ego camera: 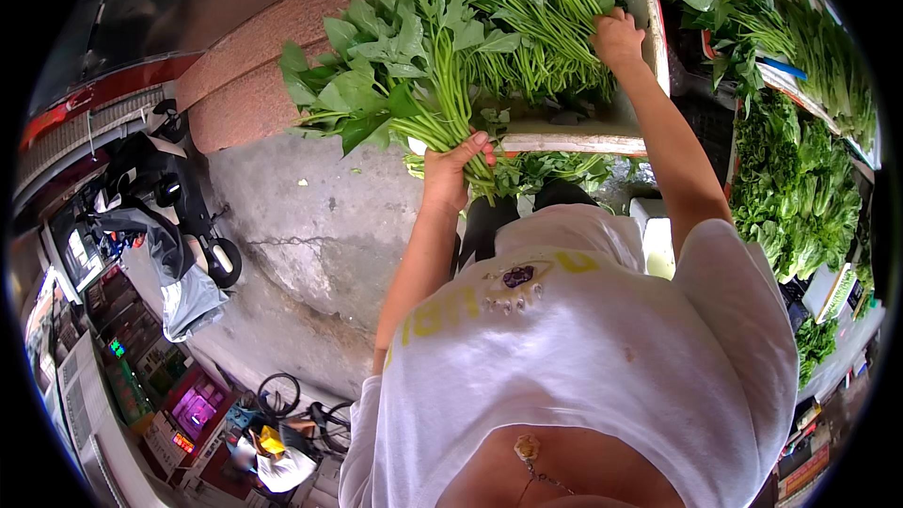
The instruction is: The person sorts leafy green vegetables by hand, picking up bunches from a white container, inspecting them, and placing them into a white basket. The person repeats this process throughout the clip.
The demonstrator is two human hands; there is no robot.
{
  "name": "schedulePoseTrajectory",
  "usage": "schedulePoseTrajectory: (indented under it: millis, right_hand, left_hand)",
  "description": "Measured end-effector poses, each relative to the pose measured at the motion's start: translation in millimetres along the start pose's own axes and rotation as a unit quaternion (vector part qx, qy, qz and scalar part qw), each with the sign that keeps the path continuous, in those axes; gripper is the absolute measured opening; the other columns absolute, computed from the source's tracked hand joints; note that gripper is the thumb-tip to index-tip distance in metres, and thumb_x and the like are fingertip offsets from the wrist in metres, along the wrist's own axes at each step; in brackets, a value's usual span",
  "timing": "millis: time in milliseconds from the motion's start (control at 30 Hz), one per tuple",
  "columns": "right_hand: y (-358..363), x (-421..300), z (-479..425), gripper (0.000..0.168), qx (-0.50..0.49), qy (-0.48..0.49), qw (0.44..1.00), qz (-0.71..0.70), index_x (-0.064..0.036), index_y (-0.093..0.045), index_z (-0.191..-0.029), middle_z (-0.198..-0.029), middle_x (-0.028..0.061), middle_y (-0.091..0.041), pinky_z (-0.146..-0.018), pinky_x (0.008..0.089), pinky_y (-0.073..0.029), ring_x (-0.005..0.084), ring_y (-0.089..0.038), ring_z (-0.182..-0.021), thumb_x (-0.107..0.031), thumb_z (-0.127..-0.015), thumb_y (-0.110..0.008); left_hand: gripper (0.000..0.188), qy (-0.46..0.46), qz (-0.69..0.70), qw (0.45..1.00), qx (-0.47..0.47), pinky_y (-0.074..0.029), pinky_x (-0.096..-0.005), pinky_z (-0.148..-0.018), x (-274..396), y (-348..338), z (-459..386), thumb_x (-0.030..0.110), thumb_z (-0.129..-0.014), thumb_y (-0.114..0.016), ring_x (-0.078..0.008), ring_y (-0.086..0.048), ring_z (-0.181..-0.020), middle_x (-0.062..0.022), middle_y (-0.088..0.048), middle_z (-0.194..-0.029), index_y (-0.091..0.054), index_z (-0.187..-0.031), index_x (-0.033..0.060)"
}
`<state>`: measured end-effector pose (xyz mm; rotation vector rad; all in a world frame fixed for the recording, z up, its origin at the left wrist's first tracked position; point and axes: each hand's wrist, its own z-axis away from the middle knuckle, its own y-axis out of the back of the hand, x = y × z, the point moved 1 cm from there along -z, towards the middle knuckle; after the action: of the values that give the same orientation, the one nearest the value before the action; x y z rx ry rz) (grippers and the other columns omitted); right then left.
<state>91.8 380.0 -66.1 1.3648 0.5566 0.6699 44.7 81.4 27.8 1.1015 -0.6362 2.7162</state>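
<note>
My left hand [455, 166] is closed around the stems of a bunch of leafy greens [444, 95], its lobed leaves spread up and to the left, beyond the near left corner of a white foam box [578, 143]. Inside that box lie more bunches of long-stemmed greens [522, 35]. At the box's right wall, my right hand [619, 35] rests on the stem ends of a bunch in the box. Its fingers are partly hidden by the hand and stems, so a grip there is not certain.
More greens [543, 173] lie low in front of the box, by my knees. Boxes of leafy vegetables [797, 183] stand at the right. A stone step [247, 92] borders the concrete floor [317, 226] at the left. Farther off are a parked scooter [183, 226] and a bicycle [279, 395].
</note>
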Motion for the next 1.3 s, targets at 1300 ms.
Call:
schedulePoseTrajectory:
  millis: [1300]
  right_hand:
    - [-10,18,-11,0.022,0.057,0.097,0.986,-0.122,0.000,-0.059,-0.082,-0.077,0.0132,-0.060,-0.062,0.0340,-0.047,0.0250,-0.058,-0.068,-0.021,-0.073,-0.061]
  left_hand:
    - [0.018,-0.003,0.141,0.990,-0.031,-0.045,-0.0290,-0.065,25,4,-23,0.009,-0.077,-0.059,-0.0130,-0.050,-0.063,-0.0007,-0.050,-0.069,-0.050,-0.092,0.0062]
